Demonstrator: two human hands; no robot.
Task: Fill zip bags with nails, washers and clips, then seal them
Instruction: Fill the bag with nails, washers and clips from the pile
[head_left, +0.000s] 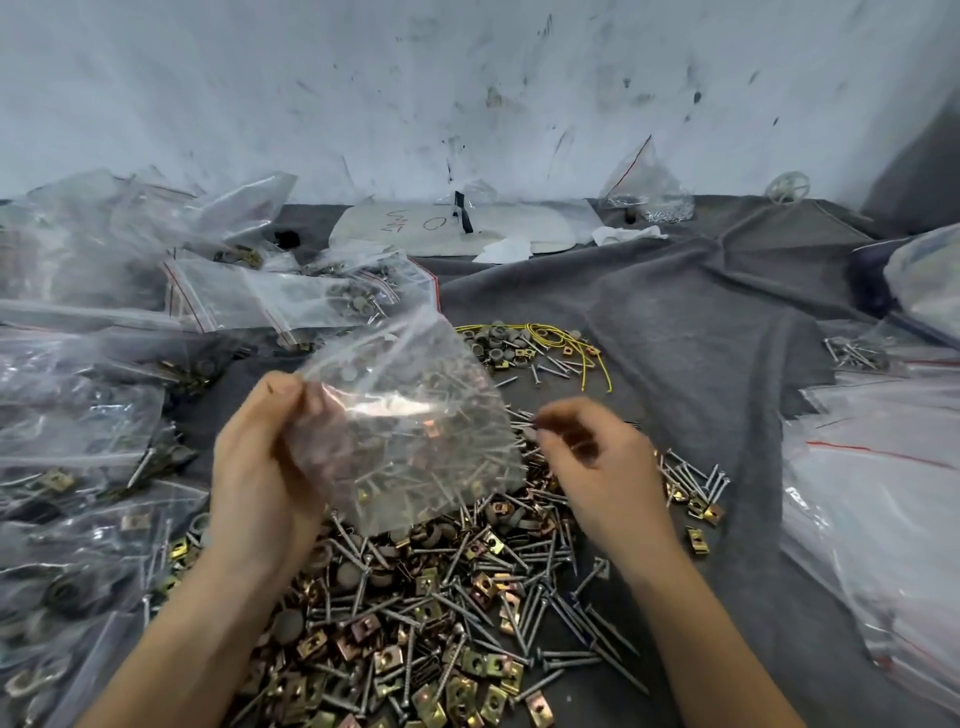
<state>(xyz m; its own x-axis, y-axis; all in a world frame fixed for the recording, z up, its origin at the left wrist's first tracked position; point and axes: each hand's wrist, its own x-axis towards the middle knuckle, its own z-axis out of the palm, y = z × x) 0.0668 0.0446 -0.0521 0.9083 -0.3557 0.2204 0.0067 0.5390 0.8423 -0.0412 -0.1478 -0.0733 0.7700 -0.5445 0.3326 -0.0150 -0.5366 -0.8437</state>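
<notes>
A packing workshop: loose screws (561, 608) and clips (470, 667) heaped on grey cloth (675, 312) below a scuffed wall (467, 78).

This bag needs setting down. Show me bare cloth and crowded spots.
Bare: the grey cloth between the yellow cord and the flat bags at right, and the strip before the white sheet. Crowded: the pile of nails and clips, the filled bags along the left.

We pinch a clear zip bag (410, 426) by its edge in our left hand (260, 467), above a heap of nails (597, 618), brass clips (387, 660) and grey washers (288, 626) on a grey cloth (675, 312). Our right hand (597, 457) hovers beside the bag with its fingers curled and blurred; we cannot tell whether they hold anything. Filled bags (260, 296) lie to the left, and a yellow string (561, 343) lies beyond the heap.
</notes>
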